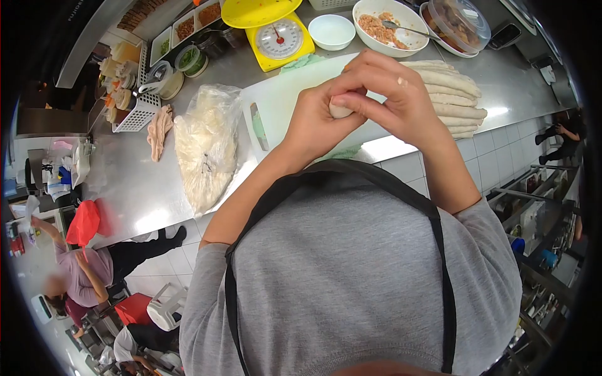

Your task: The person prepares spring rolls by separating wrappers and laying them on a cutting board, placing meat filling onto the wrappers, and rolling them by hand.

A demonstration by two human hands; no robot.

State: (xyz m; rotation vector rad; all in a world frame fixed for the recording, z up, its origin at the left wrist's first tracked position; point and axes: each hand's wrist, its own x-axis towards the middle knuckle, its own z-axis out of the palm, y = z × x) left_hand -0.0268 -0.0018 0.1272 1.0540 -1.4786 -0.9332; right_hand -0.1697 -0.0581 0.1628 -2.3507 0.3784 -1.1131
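A small pale dough ball (339, 111) shows between my two hands above the white cutting board (273, 94). My left hand (315, 119) is curled around it from the left side. From the right, my right hand (392, 88) bends over with its thumb on the dough and its fingers partly hiding it. A bit of dough sticks to the back of the right hand. Just past that hand lie several long floured dough rolls (454, 97), side by side. Farther off, a white bowl (411, 37) holds a minced filling (379, 30) and a spoon (401, 26).
A yellow scale (282, 41) and a small pale bowl (332, 32) stand behind the board. To the left lies a plastic bag of dough (207, 147). A white basket (139, 103) of containers is farther left. Co-workers (88, 272) are beyond the steel counter.
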